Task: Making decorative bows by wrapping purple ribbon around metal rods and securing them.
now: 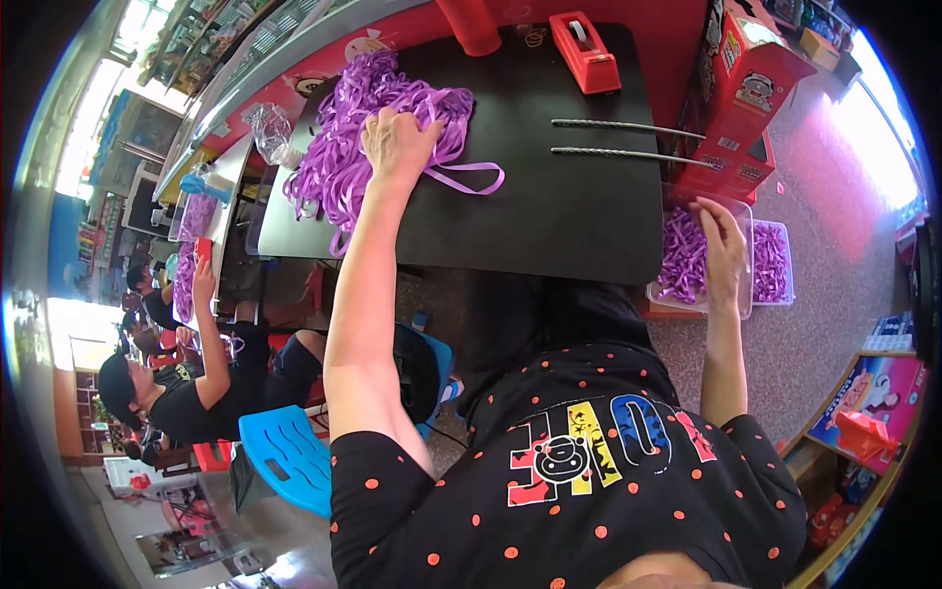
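A tangled pile of purple ribbons (334,147) lies on the far left of the black table (530,216). My left hand (397,147) is on top of it, its fingers curled down into the strands and their tips partly hidden. One ribbon loop (481,182) sticks out to the right of that hand. Off the table's right edge, my right hand (724,250) hangs over a clear plastic bin (748,294) of purple ribbons (682,257). Its fingers are stretched and somewhat apart, with nothing visible in them. A second bin of purple ribbons (770,260) stands beside the first.
Two thin metal rods (628,154) jut over the table's right side towards a red box (751,88). A red tape dispenser (586,54) and a red cylinder (471,25) stand at the back. To the left sit co-workers (186,383) near a blue stool (285,456).
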{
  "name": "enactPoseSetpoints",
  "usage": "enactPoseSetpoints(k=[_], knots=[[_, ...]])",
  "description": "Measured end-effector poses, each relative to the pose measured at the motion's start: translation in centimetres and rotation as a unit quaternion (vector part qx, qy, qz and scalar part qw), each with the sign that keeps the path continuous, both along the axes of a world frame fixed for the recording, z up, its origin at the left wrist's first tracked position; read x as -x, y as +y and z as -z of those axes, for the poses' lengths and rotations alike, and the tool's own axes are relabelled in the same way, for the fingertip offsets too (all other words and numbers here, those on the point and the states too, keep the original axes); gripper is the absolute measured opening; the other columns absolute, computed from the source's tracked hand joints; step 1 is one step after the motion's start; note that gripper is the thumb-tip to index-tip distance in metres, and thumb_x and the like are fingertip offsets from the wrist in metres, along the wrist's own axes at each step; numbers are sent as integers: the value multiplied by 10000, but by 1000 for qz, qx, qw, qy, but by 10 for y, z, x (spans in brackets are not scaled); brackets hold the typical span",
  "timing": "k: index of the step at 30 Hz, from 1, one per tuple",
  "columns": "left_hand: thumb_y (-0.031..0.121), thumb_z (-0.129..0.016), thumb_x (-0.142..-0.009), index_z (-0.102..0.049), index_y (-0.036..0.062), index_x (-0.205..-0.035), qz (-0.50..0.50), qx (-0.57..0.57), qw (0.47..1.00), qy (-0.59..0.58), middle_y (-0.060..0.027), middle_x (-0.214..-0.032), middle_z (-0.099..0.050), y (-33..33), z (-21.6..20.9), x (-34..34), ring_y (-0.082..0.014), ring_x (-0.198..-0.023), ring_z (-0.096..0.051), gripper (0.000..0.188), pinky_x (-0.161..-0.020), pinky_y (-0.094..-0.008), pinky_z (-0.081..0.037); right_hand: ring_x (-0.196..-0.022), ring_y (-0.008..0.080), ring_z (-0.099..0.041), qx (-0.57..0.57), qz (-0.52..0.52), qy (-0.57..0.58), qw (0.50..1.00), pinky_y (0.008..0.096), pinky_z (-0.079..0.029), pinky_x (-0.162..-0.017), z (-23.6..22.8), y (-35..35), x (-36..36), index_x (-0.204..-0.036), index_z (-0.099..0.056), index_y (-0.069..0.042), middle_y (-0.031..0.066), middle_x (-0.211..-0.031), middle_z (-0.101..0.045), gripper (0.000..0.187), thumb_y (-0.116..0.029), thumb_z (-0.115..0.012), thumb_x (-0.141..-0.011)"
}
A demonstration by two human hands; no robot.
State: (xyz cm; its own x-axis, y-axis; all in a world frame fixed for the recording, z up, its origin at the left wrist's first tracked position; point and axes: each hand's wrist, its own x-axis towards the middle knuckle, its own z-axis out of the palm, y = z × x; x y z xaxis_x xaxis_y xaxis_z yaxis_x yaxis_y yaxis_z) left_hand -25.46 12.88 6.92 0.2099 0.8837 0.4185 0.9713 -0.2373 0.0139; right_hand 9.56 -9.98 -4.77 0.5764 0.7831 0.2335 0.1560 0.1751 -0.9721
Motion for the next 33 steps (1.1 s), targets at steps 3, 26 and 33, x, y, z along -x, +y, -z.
enactPoseSetpoints(k=[3,26,33], knots=[[303,-698,-741,-726,73,-821,-10,42,999,-29,-150,-949,-649,16,18,18,-273,-956,-592,245,-879,-377,-435,-856,55,-577,-6,-50,-10,999,181,-449,-770,-11,8,22,-1085,-648,-5,27,-939,-672,194,-53,-555,-921],[103,-520,-927,-600,21,-1032,365,322,588,-646,-212,-1218,-577,53,-112,24,-297,-1067,-621,155,-504,-155,-479,-909,93,-579,-24,-36,-59,997,216,-455,-822,-63,11,51,-1031,-628,28,56,-992,-641,171,39,-532,-891],[48,-580,-891,-638,7,-964,420,386,692,-442,-134,-1186,-608,33,-92,-3,-157,-930,-652,102,-627,-184,-497,-907,120,-604,87,-313,81,942,243,-474,-806,-136,136,96,-1202,-560,-5,85,-1039,-646,333,-228,-527,-957]])
